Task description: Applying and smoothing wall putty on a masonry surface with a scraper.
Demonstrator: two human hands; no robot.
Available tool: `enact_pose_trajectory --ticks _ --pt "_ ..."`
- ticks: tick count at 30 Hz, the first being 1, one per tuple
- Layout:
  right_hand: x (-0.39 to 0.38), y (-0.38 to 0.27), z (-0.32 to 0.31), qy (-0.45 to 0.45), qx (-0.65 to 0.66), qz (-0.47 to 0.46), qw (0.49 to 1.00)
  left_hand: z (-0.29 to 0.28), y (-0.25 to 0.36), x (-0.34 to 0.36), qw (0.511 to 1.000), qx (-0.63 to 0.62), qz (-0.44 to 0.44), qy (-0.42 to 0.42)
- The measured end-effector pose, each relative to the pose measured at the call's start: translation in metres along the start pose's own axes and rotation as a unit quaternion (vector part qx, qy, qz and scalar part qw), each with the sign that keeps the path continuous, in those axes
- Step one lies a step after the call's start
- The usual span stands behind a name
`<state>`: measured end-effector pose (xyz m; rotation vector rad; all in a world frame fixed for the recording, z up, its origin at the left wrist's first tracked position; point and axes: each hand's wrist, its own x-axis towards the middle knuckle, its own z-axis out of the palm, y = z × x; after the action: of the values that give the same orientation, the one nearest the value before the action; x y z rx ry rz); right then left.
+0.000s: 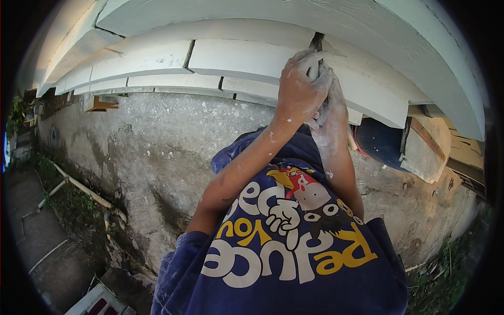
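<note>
My left hand (304,81) is closed, with its fingers curled round a small pale grey-white piece (314,70) whose kind I cannot make out. Close against it on the right is my right hand (332,97), its fingers bent and partly hidden by the left. White powder or paste coats both hands and spots the forearms. Just beyond the fingertips, a dark gap (317,41) parts two white boards. The nearest one, a long white board (236,59), runs left from the hands. A thin pale flat edge (335,47) shows beside the gap.
More white boards (163,81) run in stepped rows, and a broad white beam (409,37) curves overhead at the right. Behind stands a stained grey wall (152,136). A dark blue round container (380,142) and a wooden piece (428,149) are at the right. Pipes (89,191) lie lower left.
</note>
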<state>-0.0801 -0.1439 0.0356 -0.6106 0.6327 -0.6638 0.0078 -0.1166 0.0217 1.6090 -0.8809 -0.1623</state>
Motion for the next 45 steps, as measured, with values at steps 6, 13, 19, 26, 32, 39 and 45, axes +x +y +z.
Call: enact_pose_trajectory --ticks 6,13,19,26,32,39,45 --pt "0.005 0.018 -0.007 -0.002 -0.031 -0.069 0.997 0.0 0.009 -0.001 0.999 0.038 0.024 0.0" --pt "0.004 0.016 -0.013 -0.016 -0.014 -0.044 0.999 0.004 0.016 0.0 0.997 -0.021 0.071 0.015" --pt "-0.005 0.005 0.005 -0.052 -0.078 -0.15 0.984 -0.003 0.032 -0.003 0.991 -0.084 0.085 0.052" --pt "0.004 0.027 -0.017 -0.012 -0.017 -0.109 0.994 0.001 0.014 -0.01 0.994 -0.041 0.094 0.024" --pt "0.005 0.018 -0.029 -0.027 -0.241 -0.228 0.943 -0.001 0.035 -0.012 0.986 -0.07 0.144 0.05" --pt "0.005 -0.004 -0.003 -0.05 -0.101 -0.123 0.986 -0.016 0.023 -0.01 0.981 -0.027 0.157 0.111" --pt "-0.007 -0.018 0.018 -0.039 -0.146 -0.121 0.981 -0.022 0.019 -0.006 0.985 -0.02 0.135 0.103"
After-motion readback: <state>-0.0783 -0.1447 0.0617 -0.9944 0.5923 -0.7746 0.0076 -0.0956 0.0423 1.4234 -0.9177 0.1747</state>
